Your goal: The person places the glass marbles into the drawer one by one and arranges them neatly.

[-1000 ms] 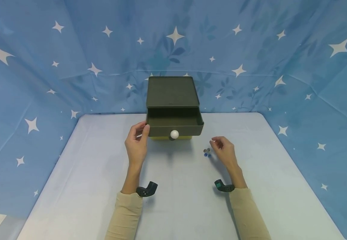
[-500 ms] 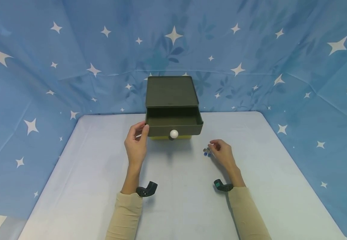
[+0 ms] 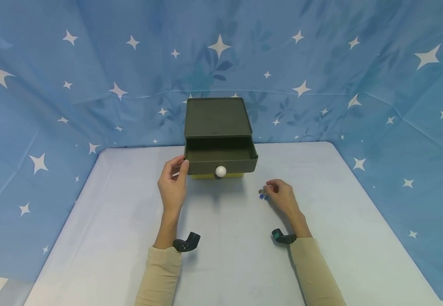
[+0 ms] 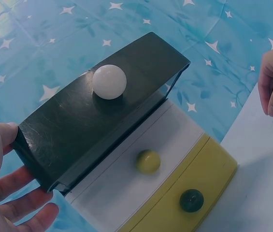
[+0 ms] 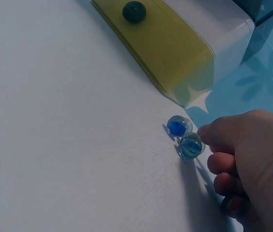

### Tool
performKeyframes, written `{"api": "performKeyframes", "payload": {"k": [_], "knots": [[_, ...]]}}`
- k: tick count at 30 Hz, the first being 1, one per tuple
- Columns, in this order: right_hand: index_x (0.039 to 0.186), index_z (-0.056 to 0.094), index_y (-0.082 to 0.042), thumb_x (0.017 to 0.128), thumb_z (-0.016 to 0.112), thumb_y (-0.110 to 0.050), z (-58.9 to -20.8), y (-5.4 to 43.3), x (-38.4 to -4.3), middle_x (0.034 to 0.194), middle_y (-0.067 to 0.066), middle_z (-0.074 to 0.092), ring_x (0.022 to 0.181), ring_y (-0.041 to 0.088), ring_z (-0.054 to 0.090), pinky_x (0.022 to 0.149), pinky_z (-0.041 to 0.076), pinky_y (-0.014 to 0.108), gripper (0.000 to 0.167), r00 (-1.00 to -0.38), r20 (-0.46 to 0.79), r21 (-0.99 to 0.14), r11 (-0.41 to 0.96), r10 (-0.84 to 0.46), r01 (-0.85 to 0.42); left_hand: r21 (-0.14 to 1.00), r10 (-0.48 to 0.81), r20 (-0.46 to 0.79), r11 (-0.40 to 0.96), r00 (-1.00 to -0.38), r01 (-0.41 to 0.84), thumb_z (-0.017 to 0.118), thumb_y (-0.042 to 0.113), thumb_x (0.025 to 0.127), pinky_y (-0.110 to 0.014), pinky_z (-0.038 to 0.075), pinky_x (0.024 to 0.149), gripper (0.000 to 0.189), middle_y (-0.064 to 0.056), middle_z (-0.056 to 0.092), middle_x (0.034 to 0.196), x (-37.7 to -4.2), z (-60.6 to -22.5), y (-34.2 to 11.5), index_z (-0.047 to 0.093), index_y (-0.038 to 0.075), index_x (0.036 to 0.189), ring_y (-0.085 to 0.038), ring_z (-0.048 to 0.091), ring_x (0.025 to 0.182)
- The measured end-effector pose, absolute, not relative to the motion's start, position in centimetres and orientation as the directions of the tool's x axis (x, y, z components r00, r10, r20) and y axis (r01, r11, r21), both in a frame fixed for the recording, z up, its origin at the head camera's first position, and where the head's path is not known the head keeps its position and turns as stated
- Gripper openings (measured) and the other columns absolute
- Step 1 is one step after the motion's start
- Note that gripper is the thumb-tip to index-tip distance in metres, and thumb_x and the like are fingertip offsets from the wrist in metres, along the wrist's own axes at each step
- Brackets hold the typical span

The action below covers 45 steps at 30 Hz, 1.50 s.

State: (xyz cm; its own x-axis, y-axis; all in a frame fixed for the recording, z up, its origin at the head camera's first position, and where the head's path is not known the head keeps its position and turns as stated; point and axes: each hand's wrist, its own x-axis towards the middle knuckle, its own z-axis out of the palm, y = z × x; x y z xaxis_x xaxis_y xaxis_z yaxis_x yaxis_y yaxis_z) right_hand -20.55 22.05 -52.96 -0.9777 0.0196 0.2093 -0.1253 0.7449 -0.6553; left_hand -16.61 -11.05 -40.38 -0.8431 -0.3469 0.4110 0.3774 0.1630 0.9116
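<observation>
A dark green drawer (image 3: 202, 167) with a white knob (image 4: 109, 82) is pulled out at the top of a small cabinet (image 3: 217, 118). My left hand (image 3: 172, 187) grips its left front corner, thumb against the front edge and fingers round the side. On the white table to the right lie several small glass marbles, among them a blue one (image 5: 177, 126) and a blue-green one (image 5: 191, 146). My right hand (image 3: 282, 197) reaches down to them with fingers curled and its thumb tip right beside the blue-green marble. Whether it pinches a marble is hidden.
Below the dark green drawer sit a white drawer (image 4: 122, 179) with a yellow knob (image 4: 148, 161) and a yellow drawer (image 4: 218, 166) with a green knob (image 4: 191, 200), both pushed in. A blue star-patterned cloth (image 3: 129, 63) hangs behind the white table (image 3: 221, 255).
My right hand has come down and slightly left, from just beside the marbles to their edge. The left hand stays on the drawer corner, and the drawer remains pulled out.
</observation>
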Motion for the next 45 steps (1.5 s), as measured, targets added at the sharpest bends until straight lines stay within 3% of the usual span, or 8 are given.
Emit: {"api": "performKeyframes", "payload": {"k": [11,17,26,40,45], "knots": [[0.108,0.071,-0.001,0.096,0.066,-0.02,-52.7,22.2,-20.5,0.09,0.011,0.069,0.082,0.022,0.061,0.073,0.049,0.032,0.023,-0.984,0.175,-0.644,0.758,0.009,-0.108,0.916,-0.347,0.4,0.174,-0.848,0.361,0.066,0.014,0.098,-0.023,0.05,0.082,0.027,-0.021,0.068,0.113,-16.6,-40.3,-11.1,0.066,0.0,0.12,-0.012,0.061,0.096],[0.11,0.071,-0.001,0.098,0.063,-0.02,-52.6,22.3,-20.4,0.098,0.014,0.071,0.087,0.024,0.064,0.077,0.051,0.035,0.023,-0.99,0.144,-0.637,0.765,-0.001,-0.094,0.915,-0.348,0.403,0.174,-0.846,0.364,0.066,0.013,0.097,-0.016,0.049,0.079,0.027,-0.021,0.068,0.113,-16.6,-40.4,-11.1,0.067,-0.001,0.12,-0.012,0.061,0.096],[0.111,0.071,-0.002,0.096,0.064,-0.02,-52.3,22.6,-20.3,0.102,0.016,0.072,0.093,0.027,0.065,0.083,0.053,0.042,0.025,-0.995,0.099,-0.636,0.768,-0.013,-0.073,0.911,-0.347,0.413,0.163,-0.842,0.379,0.066,0.013,0.097,-0.012,0.048,0.078,0.027,-0.022,0.068,0.112,-16.6,-40.5,-11.1,0.067,-0.001,0.119,-0.004,0.061,0.093],[0.11,0.072,-0.002,0.095,0.063,-0.017,-52.0,23.1,-20.2,0.103,0.015,0.073,0.094,0.027,0.066,0.084,0.054,0.043,0.023,-0.999,0.048,-0.636,0.77,-0.025,-0.05,0.911,-0.346,0.413,0.172,-0.843,0.375,0.065,0.014,0.098,-0.027,0.051,0.082,0.026,-0.022,0.068,0.113,-16.5,-40.4,-11.1,0.067,0.0,0.12,-0.008,0.061,0.095],[0.109,0.071,-0.001,0.094,0.063,-0.018,-51.7,23.0,-20.1,0.1,0.014,0.072,0.093,0.027,0.065,0.084,0.054,0.044,0.024,-0.999,0.033,-0.629,0.776,-0.027,-0.042,0.91,-0.347,0.413,0.175,-0.842,0.375,0.065,0.013,0.098,-0.025,0.051,0.081,0.027,-0.022,0.068,0.114,-16.4,-40.3,-11.1,0.067,0.0,0.121,-0.009,0.061,0.096]]}}
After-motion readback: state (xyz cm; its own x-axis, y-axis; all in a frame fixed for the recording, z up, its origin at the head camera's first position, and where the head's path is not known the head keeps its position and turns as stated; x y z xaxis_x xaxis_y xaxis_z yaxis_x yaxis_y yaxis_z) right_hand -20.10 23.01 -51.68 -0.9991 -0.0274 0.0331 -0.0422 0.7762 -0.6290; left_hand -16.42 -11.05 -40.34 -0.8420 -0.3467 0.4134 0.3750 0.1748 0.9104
